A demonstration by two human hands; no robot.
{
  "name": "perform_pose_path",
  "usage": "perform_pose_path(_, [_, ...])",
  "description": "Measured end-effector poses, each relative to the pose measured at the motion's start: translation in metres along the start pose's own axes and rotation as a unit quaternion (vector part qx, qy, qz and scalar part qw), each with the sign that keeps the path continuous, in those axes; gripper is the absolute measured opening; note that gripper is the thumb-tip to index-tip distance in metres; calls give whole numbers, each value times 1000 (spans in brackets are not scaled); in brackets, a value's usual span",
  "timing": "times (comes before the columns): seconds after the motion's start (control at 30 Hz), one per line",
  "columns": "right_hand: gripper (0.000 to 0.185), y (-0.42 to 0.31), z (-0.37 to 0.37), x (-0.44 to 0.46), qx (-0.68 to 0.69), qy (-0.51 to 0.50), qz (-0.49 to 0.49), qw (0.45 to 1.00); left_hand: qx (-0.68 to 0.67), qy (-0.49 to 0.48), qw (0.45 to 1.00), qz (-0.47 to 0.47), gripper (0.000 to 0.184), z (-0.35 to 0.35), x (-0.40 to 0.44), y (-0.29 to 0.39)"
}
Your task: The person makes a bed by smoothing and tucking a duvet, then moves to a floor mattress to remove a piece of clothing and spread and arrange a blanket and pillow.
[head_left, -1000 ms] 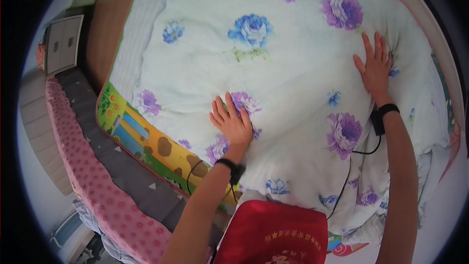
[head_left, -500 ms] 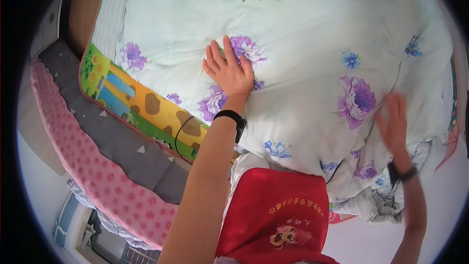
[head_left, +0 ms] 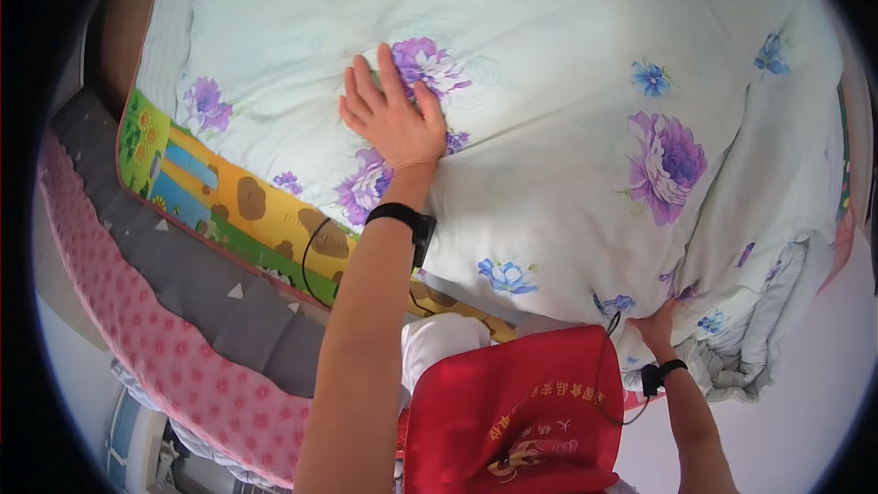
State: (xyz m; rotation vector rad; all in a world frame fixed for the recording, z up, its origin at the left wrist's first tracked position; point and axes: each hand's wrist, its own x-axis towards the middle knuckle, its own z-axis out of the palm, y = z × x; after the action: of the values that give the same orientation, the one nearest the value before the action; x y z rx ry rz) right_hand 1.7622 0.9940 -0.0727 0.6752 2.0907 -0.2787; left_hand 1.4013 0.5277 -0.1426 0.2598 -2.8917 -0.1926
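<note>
A pale quilt with purple and blue flowers is spread out in front of me. My left hand lies flat on it, fingers apart, beside a purple flower. At the quilt's near right edge is my right hand, its fingers against the fabric and pressed together, with a fold of the quilt at the fingertips. Each wrist wears a black band. Close to the right hand, bunched striped cloth shows under the quilt.
A colourful play mat shows along the quilt's left side. Beyond it are a grey surface and a pink patterned cloth. A red apron covers my front, with a thin black cable across it.
My right hand has come back from the middle right of the quilt to its near edge. The left hand stays flat on the quilt as the view shifts.
</note>
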Motion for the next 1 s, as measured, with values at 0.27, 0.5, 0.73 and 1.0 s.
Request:
perform_pose_path(0.27, [130,37,42,5,-45,89,-15,995,-26,53,998,14,55,7,-6,-4])
perform_pose_path(0.5, [106,7,21,0,-27,158,-59,985,-41,120,992,24,52,20,-9,-14])
perform_pose_path(0.73, [106,17,15,-1,-8,142,-103,984,93,171,981,10,41,14,-15,-1])
perform_pose_path(1.0, [106,54,35,13,25,247,-237,939,-84,-13,996,36,60,4,-94,23])
